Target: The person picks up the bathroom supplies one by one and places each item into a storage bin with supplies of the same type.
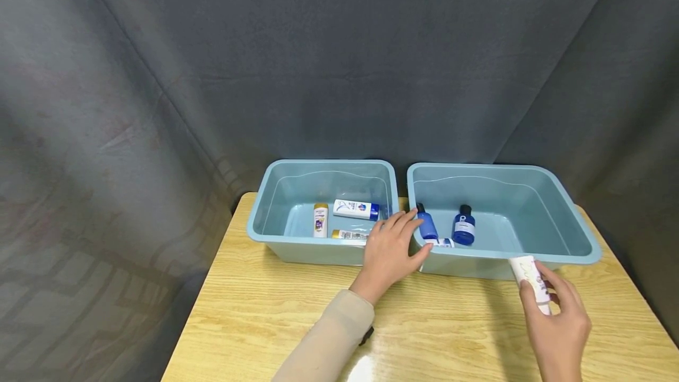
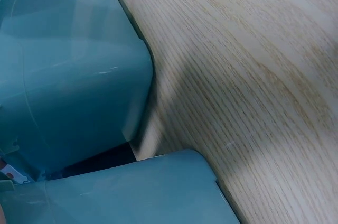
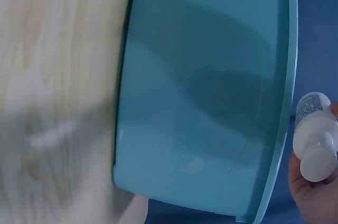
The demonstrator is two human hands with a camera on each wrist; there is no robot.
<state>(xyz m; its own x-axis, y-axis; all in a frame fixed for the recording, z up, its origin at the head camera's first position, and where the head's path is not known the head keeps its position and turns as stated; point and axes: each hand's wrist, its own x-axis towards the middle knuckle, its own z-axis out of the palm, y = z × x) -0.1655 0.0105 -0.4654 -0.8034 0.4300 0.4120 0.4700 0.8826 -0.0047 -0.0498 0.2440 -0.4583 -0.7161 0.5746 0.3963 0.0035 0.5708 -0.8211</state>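
Head view: two teal tubs sit side by side on a pale wooden bench, against a dark grey curtain. The left hand [image 1: 391,250] lies with straight, spread fingers at the gap between the tubs, its fingertips touching the near corner rim of the right tub [image 1: 575,229] and holding nothing. Just beyond those fingertips, inside the right tub, a blue bottle [image 1: 427,224] lies tilted, a second dark blue bottle [image 1: 464,226] stands beside it, and a small white item [image 1: 441,243] rests against the near wall. The right hand [image 1: 559,323] is curled around a white tube [image 1: 532,276], held just in front of the right tub's near wall, above the bench [image 1: 254,311]. To the left of the left hand, the left tub [image 1: 265,205] holds three small white bottles lying flat. Right wrist view shows the white tube's cap beside the tub rim.
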